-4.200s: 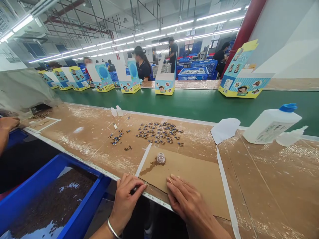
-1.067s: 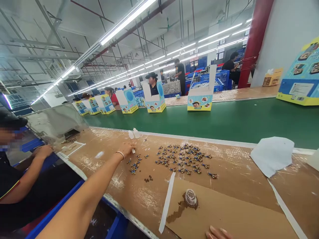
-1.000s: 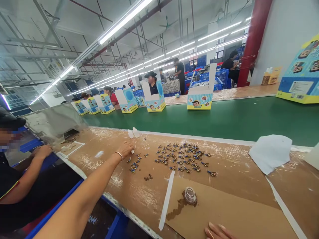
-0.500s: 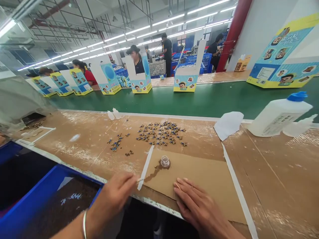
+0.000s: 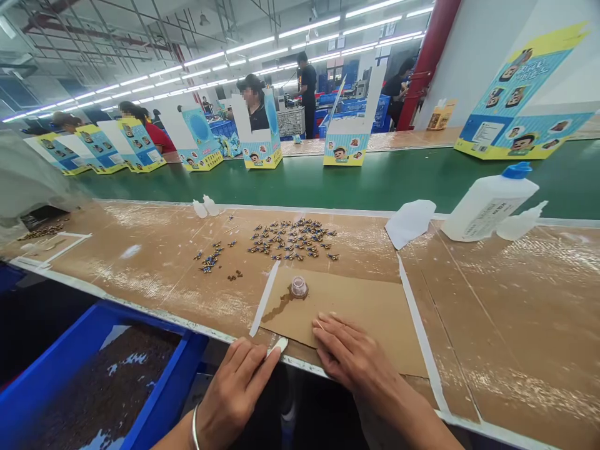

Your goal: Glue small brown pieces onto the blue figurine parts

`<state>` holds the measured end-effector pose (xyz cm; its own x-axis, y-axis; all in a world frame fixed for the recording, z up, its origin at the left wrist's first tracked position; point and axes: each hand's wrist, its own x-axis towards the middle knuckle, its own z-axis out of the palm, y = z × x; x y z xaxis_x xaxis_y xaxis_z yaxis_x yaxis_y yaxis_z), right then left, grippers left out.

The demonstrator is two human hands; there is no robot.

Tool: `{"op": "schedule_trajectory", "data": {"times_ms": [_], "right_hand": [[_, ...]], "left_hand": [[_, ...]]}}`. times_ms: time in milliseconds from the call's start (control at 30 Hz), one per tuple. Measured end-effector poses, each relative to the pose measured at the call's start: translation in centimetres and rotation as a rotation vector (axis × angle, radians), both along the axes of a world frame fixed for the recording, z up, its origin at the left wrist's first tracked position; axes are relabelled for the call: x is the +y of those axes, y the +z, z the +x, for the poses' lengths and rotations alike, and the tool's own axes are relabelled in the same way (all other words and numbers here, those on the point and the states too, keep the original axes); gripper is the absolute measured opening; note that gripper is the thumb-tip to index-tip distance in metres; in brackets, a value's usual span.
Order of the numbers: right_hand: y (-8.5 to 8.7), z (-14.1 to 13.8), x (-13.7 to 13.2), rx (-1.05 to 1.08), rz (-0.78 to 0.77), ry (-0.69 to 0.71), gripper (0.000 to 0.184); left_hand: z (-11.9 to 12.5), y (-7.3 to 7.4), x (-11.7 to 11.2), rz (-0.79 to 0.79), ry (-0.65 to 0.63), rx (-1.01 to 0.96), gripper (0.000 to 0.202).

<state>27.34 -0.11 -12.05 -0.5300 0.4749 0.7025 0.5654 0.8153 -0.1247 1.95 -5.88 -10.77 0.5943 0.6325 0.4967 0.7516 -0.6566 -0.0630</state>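
My left hand (image 5: 237, 387) is at the near edge of the bench, fingers pinched on a small white tube (image 5: 280, 344) that sticks out from the fingertips. My right hand (image 5: 354, 359) lies flat, fingers stretched out, on a taped-down cardboard sheet (image 5: 370, 309). A small clear cup (image 5: 299, 287) stands on that sheet just beyond both hands, with a brown stain beside it. Farther out lie several small blue-and-brown parts (image 5: 293, 238) and a smaller cluster of such parts (image 5: 209, 262).
A blue bin (image 5: 154, 400) of dark bits sits low at the left. Two little white bottles (image 5: 205, 207), a white cloth (image 5: 410, 222) and a big blue-capped bottle (image 5: 487, 203) stand near the green conveyor (image 5: 389, 181), which carries open printed boxes (image 5: 344, 147). People work beyond it.
My left arm reached out to a small white tube by the parts, then drew back to the bench edge holding it. The view dropped toward the hands.
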Motion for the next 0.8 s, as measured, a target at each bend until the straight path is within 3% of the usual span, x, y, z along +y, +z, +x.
{"op": "schedule_trajectory", "data": {"times_ms": [233,467,633,800], "right_hand": [[0.4,0.1,-0.1,-0.002,-0.001,0.005,0.022],[0.5,0.1,-0.2,-0.009,-0.006,0.008,0.024],[0.5,0.2,-0.3,-0.025,-0.025,0.009,0.024],[0.1,0.4,-0.3,-0.035,-0.027,0.006,0.027]], "left_hand": [[1.0,0.5,0.7,-0.050,0.007,0.026,0.041],[2.2,1.4,1.6,-0.156,0.148,-0.201,0.014],[2.2,1.8,1.8,-0.259,0.238,-0.270,0.009],[1.4,2.7,0.6,-0.135,0.245,-0.318,0.019]]}}
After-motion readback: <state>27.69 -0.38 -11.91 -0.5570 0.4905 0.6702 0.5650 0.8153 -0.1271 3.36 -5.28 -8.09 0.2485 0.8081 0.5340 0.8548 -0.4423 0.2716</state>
